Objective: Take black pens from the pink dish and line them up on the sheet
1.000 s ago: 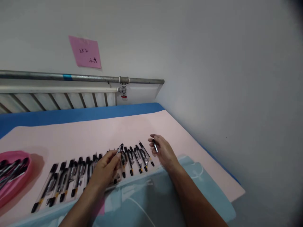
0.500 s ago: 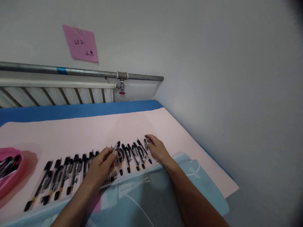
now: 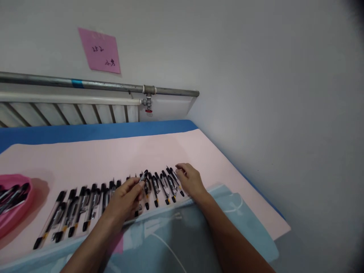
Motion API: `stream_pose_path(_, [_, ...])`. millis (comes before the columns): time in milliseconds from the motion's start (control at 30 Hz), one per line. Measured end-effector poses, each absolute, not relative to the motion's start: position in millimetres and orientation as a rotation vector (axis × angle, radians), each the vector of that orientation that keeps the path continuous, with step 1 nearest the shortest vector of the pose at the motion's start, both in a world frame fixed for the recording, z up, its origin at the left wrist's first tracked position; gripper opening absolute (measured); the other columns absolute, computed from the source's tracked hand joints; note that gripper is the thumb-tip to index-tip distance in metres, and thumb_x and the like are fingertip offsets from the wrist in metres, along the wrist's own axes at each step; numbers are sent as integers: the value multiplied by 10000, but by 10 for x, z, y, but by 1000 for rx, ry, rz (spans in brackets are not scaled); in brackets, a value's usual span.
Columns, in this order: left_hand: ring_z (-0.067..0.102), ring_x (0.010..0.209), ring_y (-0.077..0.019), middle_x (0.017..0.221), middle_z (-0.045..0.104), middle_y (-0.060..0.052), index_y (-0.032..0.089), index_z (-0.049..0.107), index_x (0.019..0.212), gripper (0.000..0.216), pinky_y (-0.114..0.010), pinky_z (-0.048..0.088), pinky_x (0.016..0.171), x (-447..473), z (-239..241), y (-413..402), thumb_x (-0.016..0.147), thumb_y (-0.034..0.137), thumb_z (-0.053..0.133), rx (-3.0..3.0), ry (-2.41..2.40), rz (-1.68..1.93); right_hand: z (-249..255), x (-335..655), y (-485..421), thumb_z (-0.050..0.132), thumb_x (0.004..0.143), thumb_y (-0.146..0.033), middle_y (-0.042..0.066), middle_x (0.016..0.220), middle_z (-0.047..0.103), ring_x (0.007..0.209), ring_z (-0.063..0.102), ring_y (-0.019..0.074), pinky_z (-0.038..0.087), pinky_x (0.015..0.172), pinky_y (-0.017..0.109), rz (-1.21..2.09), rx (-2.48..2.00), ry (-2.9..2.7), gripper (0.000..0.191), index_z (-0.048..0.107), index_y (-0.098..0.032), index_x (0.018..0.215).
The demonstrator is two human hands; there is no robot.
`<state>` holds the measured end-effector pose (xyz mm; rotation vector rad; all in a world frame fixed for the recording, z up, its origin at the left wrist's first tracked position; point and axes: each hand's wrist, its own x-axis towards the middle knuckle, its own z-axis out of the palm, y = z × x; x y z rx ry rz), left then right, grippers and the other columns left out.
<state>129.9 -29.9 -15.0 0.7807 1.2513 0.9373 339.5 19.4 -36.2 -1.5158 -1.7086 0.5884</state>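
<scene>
A long row of black pens [image 3: 85, 206] with clear barrels lies side by side on a pale pink sheet [image 3: 119, 155]. My left hand [image 3: 125, 199] pinches the upper end of one pen [image 3: 143, 176] near the middle of the row. At the right end of the row, my right hand [image 3: 190, 181] rests with its fingers curled over the last pens [image 3: 172, 182]; what it holds is hidden.
A pink tray [image 3: 14, 204] with more pens sits at the far left. A light blue cloth [image 3: 184, 235] covers the near table edge. Blue table surface [image 3: 93, 131], a radiator and a metal pipe [image 3: 99, 85] run along the back wall. A wall stands close on the right.
My right hand, which held a small pen part above the table, has come down onto the right end of the row. My left hand keeps its pinch. The camera shifted slightly.
</scene>
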Motion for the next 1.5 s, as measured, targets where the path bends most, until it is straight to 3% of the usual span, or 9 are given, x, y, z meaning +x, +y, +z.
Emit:
stream_pose_path(167, [253, 294, -7, 453, 406, 107, 200, 533, 861, 381, -120, 159, 298, 1409, -134, -370, 658, 513, 614, 831, 1129, 847, -165, 3025, -86, 503, 806, -361, 1, 726, 603, 625, 522, 115, 421, 597, 239, 1331, -1215, -1539, 264, 643, -184, 942])
stream_pose_path(233, [265, 308, -11, 452, 405, 102, 196, 546, 884, 379, -125, 173, 308, 1442, -133, -405, 674, 505, 609, 844, 1093, 838, -156, 2874, -180, 521, 801, -383, -17, 675, 583, 609, 514, 108, 409, 576, 225, 1467, -1122, -1486, 271, 641, -192, 952])
stream_pose_path(400, [289, 340, -14, 499, 450, 76, 176, 550, 818, 293, -139, 190, 329, 1446, -170, -432, 702, 438, 611, 853, 1026, 826, -216, 2828, -113, 582, 751, -381, 6, 697, 601, 623, 527, 114, 413, 567, 226, 1435, -1059, -1093, 236, 653, -169, 827])
stream_pose_path(567, [257, 327, -14, 494, 452, 65, 154, 554, 770, 267, -149, 170, 319, 1402, -190, -407, 717, 413, 582, 865, 1044, 771, -148, 3090, 83, 624, 669, -246, 28, 779, 625, 676, 563, 120, 446, 611, 248, 1375, -885, -668, 101, 595, -162, 716])
stream_pose_path(667, [299, 338, -24, 549, 491, 56, 165, 555, 850, 294, -149, 204, 313, 1395, -158, -411, 717, 426, 582, 900, 1065, 832, -134, 3122, 49, 608, 636, -172, -29, 649, 569, 508, 482, 74, 403, 494, 217, 1455, -873, -722, 110, 565, -181, 737])
stream_pose_path(767, [346, 346, -40, 580, 515, 53, 183, 534, 950, 362, -158, 225, 309, 1416, -137, -435, 711, 449, 587, 944, 1072, 862, -167, 3013, -61, 623, 677, -225, -75, 510, 462, 401, 366, 43, 293, 398, 176, 1483, -1037, -961, 105, 574, -182, 760])
stream_pose_path(967, [400, 441, -57, 538, 484, 51, 171, 517, 742, 218, -178, 295, 426, 1483, -184, -491, 783, 384, 527, 1212, 1167, 951, -168, 2799, -180, 665, 654, -357, -84, 417, 425, 367, 373, 60, 278, 365, 190, 1412, -1203, -1126, 214, 561, -170, 670])
stream_pose_path(1167, [481, 574, -99, 614, 537, 27, 178, 532, 725, 185, -212, 345, 537, 1498, -186, -527, 807, 339, 496, 1445, 1337, 978, -166, 2784, -189, 655, 665, -336, -86, 423, 424, 376, 355, 52, 272, 380, 189, 1398, -1194, -1146, 197, 552, -172, 628])
stream_pose_path(1500, [261, 325, -22, 500, 471, 58, 173, 490, 667, 269, -169, 146, 332, 1527, -91, -529, 777, 415, 527, 917, 1062, 861, -103, 2839, -199, 649, 687, -301, -77, 464, 424, 410, 358, 51, 293, 424, 194, 1568, -1012, -1105, 162, 564, -163, 679])
